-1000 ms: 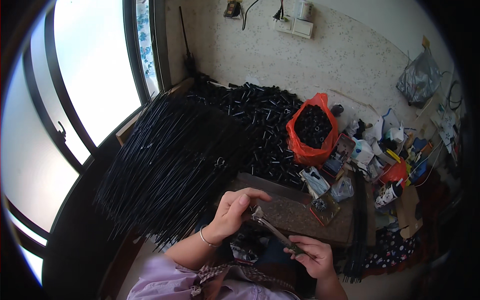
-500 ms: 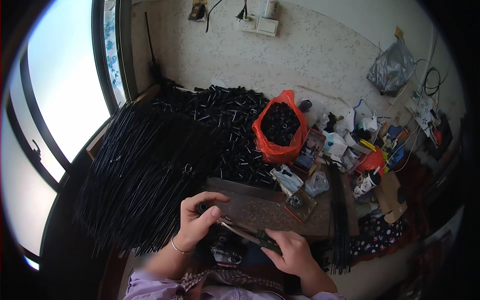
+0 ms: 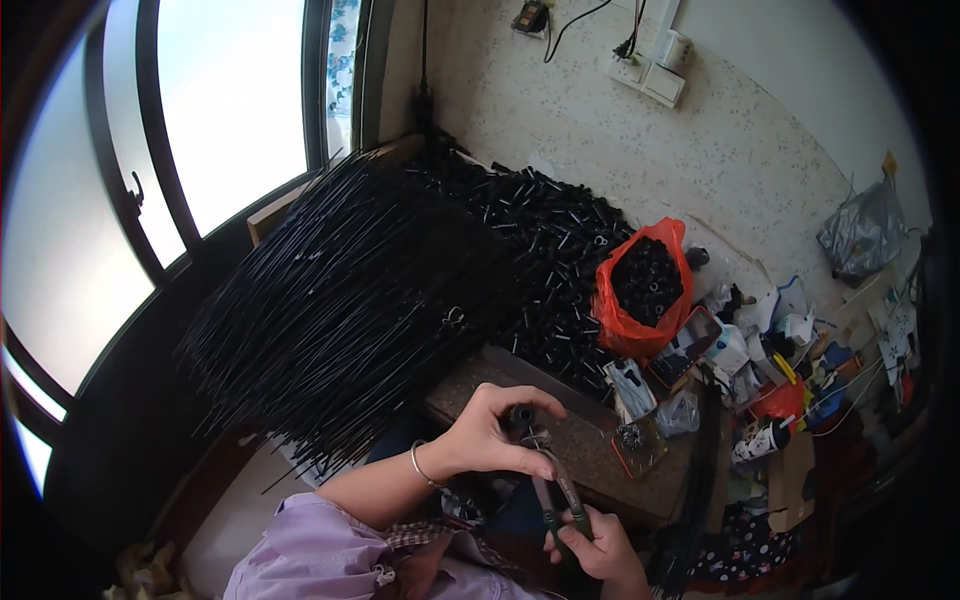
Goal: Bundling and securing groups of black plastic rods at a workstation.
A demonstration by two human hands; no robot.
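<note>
My left hand [image 3: 487, 432] pinches a small black tube piece [image 3: 520, 413] between thumb and fingers, just above a brown work board [image 3: 590, 455]. My right hand [image 3: 597, 540] grips the green handles of a pair of pliers [image 3: 556, 492]. The pliers' jaws reach up to the small piece under my left fingers. A silver bracelet sits on my left wrist. A large bundle of long thin black rods [image 3: 340, 300] lies to the left of my hands.
A heap of short black tubes [image 3: 545, 240] lies against the wall. A red bag [image 3: 643, 290] full of black parts stands beside it. Small boxes, packets and tools [image 3: 770, 380] crowd the right side. A window [image 3: 200, 130] fills the left.
The view has swung, so the hands sit lower and more central. My left hand has closed down onto the small piece at the pliers' jaws; the right hand still holds the handles.
</note>
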